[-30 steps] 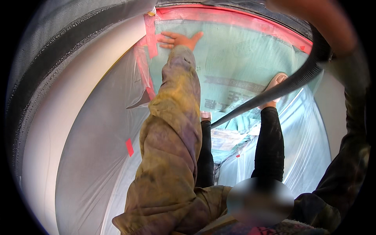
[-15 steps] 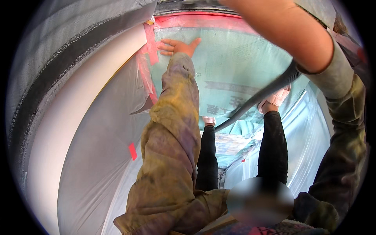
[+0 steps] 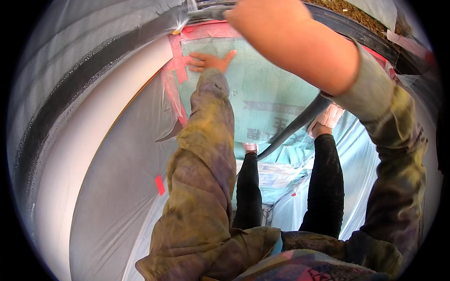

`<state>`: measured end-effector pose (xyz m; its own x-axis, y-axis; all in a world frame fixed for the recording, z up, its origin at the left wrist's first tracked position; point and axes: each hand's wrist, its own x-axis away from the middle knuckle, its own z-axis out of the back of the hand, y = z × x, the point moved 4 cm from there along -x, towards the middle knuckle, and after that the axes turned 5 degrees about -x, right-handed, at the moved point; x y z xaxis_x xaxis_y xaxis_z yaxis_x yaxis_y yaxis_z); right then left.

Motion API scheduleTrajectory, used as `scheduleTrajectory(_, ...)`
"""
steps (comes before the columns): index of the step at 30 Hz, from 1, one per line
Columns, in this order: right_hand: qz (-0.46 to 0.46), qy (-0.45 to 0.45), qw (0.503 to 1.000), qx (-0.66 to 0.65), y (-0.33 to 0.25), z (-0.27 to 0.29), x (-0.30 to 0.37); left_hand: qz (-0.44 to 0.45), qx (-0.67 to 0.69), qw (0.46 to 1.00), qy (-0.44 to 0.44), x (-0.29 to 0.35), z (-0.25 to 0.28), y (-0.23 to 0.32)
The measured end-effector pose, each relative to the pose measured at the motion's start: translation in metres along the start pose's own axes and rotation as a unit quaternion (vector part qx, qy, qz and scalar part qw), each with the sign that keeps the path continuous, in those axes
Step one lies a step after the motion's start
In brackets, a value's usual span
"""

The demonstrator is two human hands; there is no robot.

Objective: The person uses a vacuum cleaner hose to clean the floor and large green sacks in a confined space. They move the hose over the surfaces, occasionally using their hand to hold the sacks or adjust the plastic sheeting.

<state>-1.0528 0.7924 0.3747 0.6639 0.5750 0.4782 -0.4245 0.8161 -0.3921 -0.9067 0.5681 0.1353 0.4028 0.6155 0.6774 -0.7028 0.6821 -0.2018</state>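
My left hand (image 3: pixel 212 62) lies with fingers spread on a pale green masking sheet (image 3: pixel 262 84), beside a strip of pink tape (image 3: pixel 177 58) at its left edge. At the top, my right hand (image 3: pixel 267 21) is closed, slightly blurred. A grey tube-like end (image 3: pixel 208 15) juts leftward from it, close to the dark strip above the sheet. The fingers are mostly hidden by the back of the hand. A grey flexible hose (image 3: pixel 300 119) runs from under my right forearm down between my legs; its join with the tube end is hidden.
A curved white panel (image 3: pixel 103 126) with an orange-brown edge sweeps down on the left, next to clear plastic sheeting (image 3: pixel 117 182). More plastic sheeting (image 3: pixel 351 164) hangs at the right. My pink-shod feet (image 3: pixel 328 114) rest on the green sheet. Brown crumbly material (image 3: pixel 337 14) lines the upper right.
My right hand and forearm have swung left along the top edge, bringing the grey tube end into view. The hose has shifted slightly left. My left hand stays flat on the sheet.
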Motion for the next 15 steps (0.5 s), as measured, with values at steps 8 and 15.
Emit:
scheduleTrajectory(8, -0.075, -0.028, 0.989, 0.127, 0.036, 0.023, 0.062, 0.001, -0.007, 1.0, -0.016, 0.01, 0.004, 0.005)
scheduleTrajectory(15, -0.038, -0.064, 0.996, 0.045, 0.022, -0.002, 0.012, -0.022, -0.007, 1.0, -0.011, 0.018, -0.005, 0.027)
